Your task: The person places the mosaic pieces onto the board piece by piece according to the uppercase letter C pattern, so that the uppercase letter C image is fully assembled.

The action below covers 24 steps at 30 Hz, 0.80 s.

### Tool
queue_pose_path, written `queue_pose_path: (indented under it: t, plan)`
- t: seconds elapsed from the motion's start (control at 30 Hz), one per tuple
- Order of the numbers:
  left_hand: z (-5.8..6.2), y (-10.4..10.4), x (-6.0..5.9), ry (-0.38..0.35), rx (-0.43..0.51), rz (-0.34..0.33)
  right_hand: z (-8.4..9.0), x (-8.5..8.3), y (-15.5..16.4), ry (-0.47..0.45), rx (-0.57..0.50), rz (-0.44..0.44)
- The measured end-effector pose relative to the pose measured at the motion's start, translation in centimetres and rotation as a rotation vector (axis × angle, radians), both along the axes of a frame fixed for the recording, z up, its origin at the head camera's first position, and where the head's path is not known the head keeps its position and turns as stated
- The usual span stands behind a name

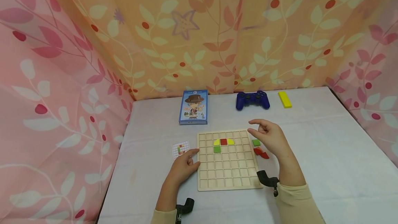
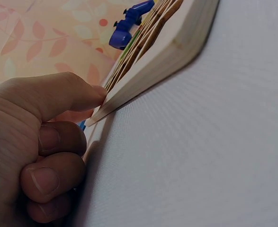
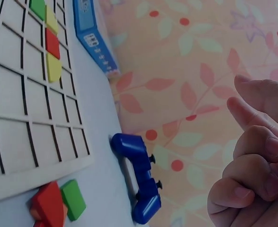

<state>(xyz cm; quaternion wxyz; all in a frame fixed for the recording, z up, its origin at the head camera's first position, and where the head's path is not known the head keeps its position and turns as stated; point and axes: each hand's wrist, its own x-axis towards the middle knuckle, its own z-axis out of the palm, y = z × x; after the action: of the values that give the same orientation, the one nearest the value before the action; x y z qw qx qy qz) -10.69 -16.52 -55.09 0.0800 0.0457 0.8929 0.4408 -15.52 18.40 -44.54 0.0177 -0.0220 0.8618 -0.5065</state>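
Note:
A wooden grid board [image 1: 228, 174] lies flat on the table. In its upper rows sit a red square tile [image 1: 223, 142] between two yellow rounded tiles [image 1: 230, 141], plus a green square tile [image 1: 217, 149] under the left yellow one. My left hand [image 1: 181, 168] touches the board's left edge with thumb and index fingertips; its other fingers curl in. Above the board's upper right corner hovers my right hand [image 1: 268, 137], thumb and index apart with nothing between them. Beneath it lie a loose green tile [image 1: 256, 142] and red curved pieces [image 1: 264, 155].
Left of the board is a small pattern card [image 1: 181, 149], partly behind my left hand. A blue game box [image 1: 193, 108], a blue game controller [image 1: 252, 100] and a yellow block [image 1: 284, 99] lie along the back, before a floral curtain [image 1: 217, 44].

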Motion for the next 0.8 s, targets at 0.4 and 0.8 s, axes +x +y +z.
queue_pose_path:
  t: [0.4,0.8]
  plan:
    - [-0.2,-0.1,-0.1,-0.006,-0.003,0.003,-3.0,-0.4,2.2,-0.080,0.061,-0.089]
    - [-0.1,0.0,0.0,-0.014,0.009,0.013,-7.0,-0.9,3.6,-0.223,0.059,-0.046]
